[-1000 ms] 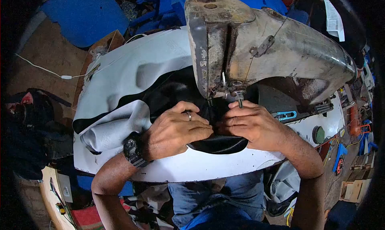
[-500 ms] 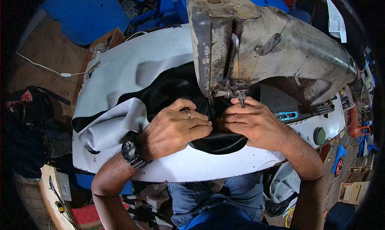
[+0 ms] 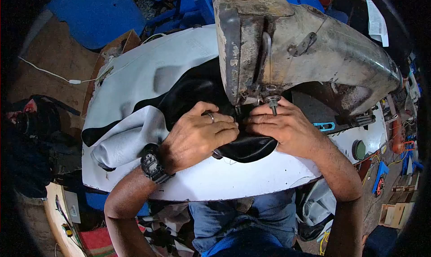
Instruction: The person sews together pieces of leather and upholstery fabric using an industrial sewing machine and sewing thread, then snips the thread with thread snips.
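A black glossy material (image 3: 193, 89) with a pale grey underside lies on the white table (image 3: 233, 180), under the head of a worn grey sewing machine (image 3: 310, 46). My left hand (image 3: 200, 133), with a ring and a black watch, has its fingers pressed together on the black material, left of the needle area. On the other side of that area, my right hand (image 3: 283, 127) grips the material's edge with curled fingers. The fingertips of both hands are partly hidden by the folds and the machine. A folded pale flap (image 3: 130, 138) rests beside my left wrist.
At the right of the table are a light blue tool (image 3: 324, 126) and a round green-topped object (image 3: 358, 150). A white cable (image 3: 45, 72) runs at the left. Blue sheets (image 3: 94, 17) lie behind. A wooden crate (image 3: 397, 214) stands at the lower right.
The black material's front edge has shifted slightly away from me, toward the machine. My right hand has moved a little the same way. Both hands keep their hold.
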The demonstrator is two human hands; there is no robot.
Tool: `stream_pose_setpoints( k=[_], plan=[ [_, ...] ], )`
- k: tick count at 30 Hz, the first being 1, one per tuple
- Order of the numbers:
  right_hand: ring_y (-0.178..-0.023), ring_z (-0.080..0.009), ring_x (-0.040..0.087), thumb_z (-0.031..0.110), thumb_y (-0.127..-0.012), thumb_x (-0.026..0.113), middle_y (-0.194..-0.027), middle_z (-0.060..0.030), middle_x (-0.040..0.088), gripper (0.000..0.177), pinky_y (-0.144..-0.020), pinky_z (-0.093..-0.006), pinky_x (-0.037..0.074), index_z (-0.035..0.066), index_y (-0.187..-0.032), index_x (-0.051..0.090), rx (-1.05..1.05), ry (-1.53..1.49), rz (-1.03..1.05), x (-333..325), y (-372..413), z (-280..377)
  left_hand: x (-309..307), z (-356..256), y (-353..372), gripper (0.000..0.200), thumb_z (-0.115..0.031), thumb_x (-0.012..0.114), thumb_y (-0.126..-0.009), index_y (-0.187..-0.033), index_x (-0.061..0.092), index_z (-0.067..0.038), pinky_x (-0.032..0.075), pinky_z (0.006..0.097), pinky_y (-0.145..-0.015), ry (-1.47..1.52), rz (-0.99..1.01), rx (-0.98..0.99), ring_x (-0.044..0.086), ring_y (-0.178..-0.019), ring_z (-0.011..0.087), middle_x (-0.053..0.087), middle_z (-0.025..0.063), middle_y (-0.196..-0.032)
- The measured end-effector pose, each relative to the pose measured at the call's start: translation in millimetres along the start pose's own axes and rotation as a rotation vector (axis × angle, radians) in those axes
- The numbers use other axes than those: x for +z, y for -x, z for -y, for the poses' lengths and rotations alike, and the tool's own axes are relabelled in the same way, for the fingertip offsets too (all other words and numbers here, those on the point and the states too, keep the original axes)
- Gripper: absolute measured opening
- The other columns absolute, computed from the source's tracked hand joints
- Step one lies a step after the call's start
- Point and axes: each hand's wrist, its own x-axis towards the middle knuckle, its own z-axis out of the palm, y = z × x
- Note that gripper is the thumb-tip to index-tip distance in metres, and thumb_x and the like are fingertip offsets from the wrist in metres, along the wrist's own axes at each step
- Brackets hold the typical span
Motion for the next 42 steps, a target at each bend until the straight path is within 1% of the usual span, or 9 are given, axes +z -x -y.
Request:
stream_pose_setpoints(
  k=[14,17,23,26,30,31,33,35,42],
  plan=[
    [-0.138,-0.0240,0.057,0.008,-0.072,0.080,-0.133,-0.0038,0.074,0.046,-0.126,-0.0498,0.034,0.009,-0.118,0.076,-0.040,0.115,0.065,7,5,4,1,1,-1,0.018,-0.015,0.071,-0.090,-0.107,0.076,-0.011,0.048,0.0401,-0.109,-0.099,-0.041,0.082,0.072,-0.117,0.0168,0.079,0.0033,-0.117],
    [-0.139,-0.0235,0.056,0.008,-0.065,0.085,-0.135,-0.0022,0.073,0.058,-0.118,-0.0496,0.040,0.010,-0.121,0.077,-0.031,0.114,0.113,7,11,3,-6,-3,-1,0.019,-0.012,0.073,-0.089,-0.108,0.078,-0.010,0.049,0.0416,-0.108,-0.081,0.010,0.085,0.072,-0.121,0.0181,0.079,0.0049,-0.123],
    [-0.135,-0.0226,0.058,0.005,-0.064,0.082,-0.133,-0.0015,0.073,0.053,-0.114,-0.0466,0.041,0.010,-0.117,0.077,-0.006,0.127,0.129,0,11,7,-6,-5,3,0.019,-0.013,0.071,-0.090,-0.108,0.078,-0.009,0.051,0.0396,-0.103,-0.058,0.031,0.047,0.073,-0.118,0.0181,0.079,0.0056,-0.124],
    [-0.129,-0.0252,0.062,0.006,-0.068,0.079,-0.126,-0.0063,0.074,0.047,-0.129,-0.0512,0.033,0.006,-0.115,0.075,-0.032,0.076,0.082,-2,8,10,-7,-5,0,0.023,-0.014,0.068,-0.090,-0.111,0.075,-0.009,0.051,0.0399,-0.102,-0.086,0.018,0.068,0.073,-0.116,0.0185,0.078,0.0059,-0.123],
    [-0.115,-0.0286,0.065,0.013,-0.077,0.070,-0.101,-0.0070,0.075,0.019,-0.118,-0.0511,0.039,0.008,-0.095,0.075,-0.154,0.029,-0.072,13,4,3,-12,-9,1,0.032,-0.013,0.066,-0.087,-0.117,0.075,-0.007,0.051,0.0460,-0.101,-0.195,0.060,0.075,0.073,-0.109,0.0211,0.078,0.0075,-0.117],
    [-0.126,-0.0305,0.061,0.017,-0.075,0.071,-0.111,-0.0101,0.075,0.032,-0.119,-0.0525,0.040,0.006,-0.105,0.075,-0.157,0.043,-0.030,13,6,-2,-9,-6,0,0.032,-0.008,0.065,-0.086,-0.116,0.077,-0.006,0.051,0.0456,-0.099,-0.126,0.050,0.054,0.074,-0.109,0.0213,0.078,0.0085,-0.117],
    [-0.119,-0.0332,0.061,0.016,-0.072,0.073,-0.106,-0.0121,0.073,0.030,-0.121,-0.0548,0.036,0.001,-0.099,0.070,-0.221,-0.098,-0.127,24,7,-8,-10,2,1,0.037,-0.007,0.067,-0.080,-0.116,0.076,-0.001,0.053,0.0489,-0.097,-0.009,0.080,0.066,0.074,-0.114,0.0242,0.077,0.0131,-0.123],
    [-0.110,-0.0337,0.060,0.018,-0.068,0.075,-0.096,-0.0127,0.068,0.029,-0.113,-0.0538,0.039,0.002,-0.090,0.065,-0.217,-0.091,-0.178,23,4,-9,-7,1,-2,0.034,-0.010,0.064,-0.089,-0.119,0.070,0.003,0.049,0.0560,-0.103,0.040,0.002,0.042,0.070,-0.107,0.0449,0.074,0.0237,-0.115],
    [-0.097,-0.0337,0.058,0.026,-0.059,0.080,-0.089,-0.0118,0.061,0.037,-0.094,-0.0491,0.042,0.006,-0.085,0.062,-0.196,0.092,-0.412,52,-15,-12,-9,-8,-6,0.036,-0.001,0.070,-0.081,-0.117,0.074,-0.002,0.050,0.0522,-0.095,0.097,-0.140,-0.097,0.065,-0.100,0.0470,0.074,0.0216,-0.107]
  ],
)
